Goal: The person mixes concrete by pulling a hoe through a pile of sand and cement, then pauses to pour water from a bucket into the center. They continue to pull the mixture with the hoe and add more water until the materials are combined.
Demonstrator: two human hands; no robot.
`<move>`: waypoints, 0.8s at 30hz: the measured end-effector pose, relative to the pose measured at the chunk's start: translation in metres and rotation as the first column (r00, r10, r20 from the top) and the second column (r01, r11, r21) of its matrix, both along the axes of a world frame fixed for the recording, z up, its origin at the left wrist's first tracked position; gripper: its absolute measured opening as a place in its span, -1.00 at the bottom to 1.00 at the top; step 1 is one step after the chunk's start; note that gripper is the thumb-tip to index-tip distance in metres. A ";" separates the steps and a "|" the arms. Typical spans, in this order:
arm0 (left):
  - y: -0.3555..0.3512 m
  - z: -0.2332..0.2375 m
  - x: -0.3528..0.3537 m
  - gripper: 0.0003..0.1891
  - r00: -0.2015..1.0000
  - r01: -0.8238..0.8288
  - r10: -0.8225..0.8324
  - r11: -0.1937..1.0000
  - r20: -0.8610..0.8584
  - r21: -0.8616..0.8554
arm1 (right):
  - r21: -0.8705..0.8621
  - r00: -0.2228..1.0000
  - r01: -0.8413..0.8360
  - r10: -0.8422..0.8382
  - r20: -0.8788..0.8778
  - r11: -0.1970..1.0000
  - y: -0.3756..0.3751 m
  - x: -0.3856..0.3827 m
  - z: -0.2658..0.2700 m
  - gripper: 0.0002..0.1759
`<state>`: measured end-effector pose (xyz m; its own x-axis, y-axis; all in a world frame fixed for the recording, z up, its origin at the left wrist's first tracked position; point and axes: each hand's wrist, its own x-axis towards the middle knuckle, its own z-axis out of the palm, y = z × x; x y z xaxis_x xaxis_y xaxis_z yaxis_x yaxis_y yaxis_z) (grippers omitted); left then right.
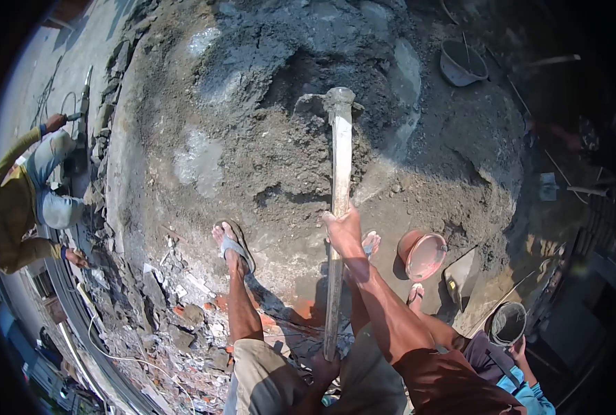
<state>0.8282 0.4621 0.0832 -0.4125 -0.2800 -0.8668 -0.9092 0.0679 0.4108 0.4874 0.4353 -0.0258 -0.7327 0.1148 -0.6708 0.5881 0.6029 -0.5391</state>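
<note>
A long-handled hoe (340,162) stretches away from my body, its head (340,98) at the hollow in a heap of grey, wet-looking mortar or concrete mix (280,155). My right hand (344,232) is wrapped around the middle of the wooden handle. Down by my knees, in shadow, my left hand (324,366) is closed around the handle's near end. Part of the blade is hidden behind the handle's head end. My sandalled foot (233,242) stands at the near edge of the mix, left of the handle.
At left, another person (24,187) crouches beside broken stones. A reddish bucket (424,256) lies tilted on the right, near a second person's dark bucket (508,323). A dark basin (463,63) sits at upper right. Rubble (176,311) covers the lower left.
</note>
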 end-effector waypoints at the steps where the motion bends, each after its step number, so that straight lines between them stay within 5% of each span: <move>1: 0.001 0.002 0.003 -0.66 1.000 -0.018 0.018 1.000 0.020 0.023 | -0.124 0.995 0.055 -0.064 -0.072 0.991 0.008 0.003 0.010 -0.48; 5: -0.013 -0.031 -0.040 -0.72 0.975 -0.025 0.020 0.999 -0.222 -0.020 | -0.339 0.956 0.222 -0.272 -0.108 0.914 -0.021 -0.065 0.100 -0.70; 6: -0.030 -0.042 -0.077 -0.74 0.937 -0.038 0.047 0.999 -0.347 0.033 | -0.406 0.941 0.208 -0.296 -0.165 0.890 -0.030 -0.094 0.104 -0.74; 8: -0.057 -0.076 -0.140 -0.78 0.935 -0.132 0.141 0.990 -0.326 0.050 | -0.455 0.912 0.167 -0.312 -0.265 0.875 -0.050 -0.156 0.087 -0.77; 11: -0.092 -0.112 -0.184 -0.75 0.980 0.033 -0.048 0.996 -0.195 -0.082 | -0.284 0.922 0.099 -0.195 -0.336 0.954 -0.078 -0.217 0.014 -0.77; 13: -0.082 -0.116 -0.171 -0.70 0.973 -0.151 0.160 0.986 -0.167 0.063 | -0.023 0.962 0.049 -0.054 -0.267 0.999 -0.083 -0.198 -0.050 -0.69; 14: -0.064 -0.109 -0.151 -0.69 0.995 -0.048 0.044 0.998 -0.089 -0.038 | 0.112 0.970 0.004 0.023 -0.242 0.994 -0.081 -0.181 -0.074 -0.63; 17: -0.023 -0.064 -0.104 -0.76 0.915 -0.354 0.399 0.868 -0.063 0.349 | 0.156 0.993 -0.099 0.107 -0.043 0.983 -0.067 -0.123 -0.045 -0.56; 19: 0.009 -0.052 -0.046 -0.75 0.941 -0.207 0.256 0.952 -0.220 0.225 | 0.103 0.997 -0.077 0.074 0.029 0.992 -0.038 -0.092 -0.033 -0.54; 21: 0.016 -0.003 -0.049 -0.77 0.998 -0.019 0.016 0.998 0.055 0.056 | -0.001 0.996 -0.014 0.014 0.090 1.000 -0.002 -0.059 -0.025 -0.50; 24: 0.019 0.036 -0.019 -0.79 0.976 0.196 -0.188 0.979 0.106 -0.065 | -0.153 0.937 0.239 -0.186 0.295 0.959 0.030 -0.041 0.035 -0.45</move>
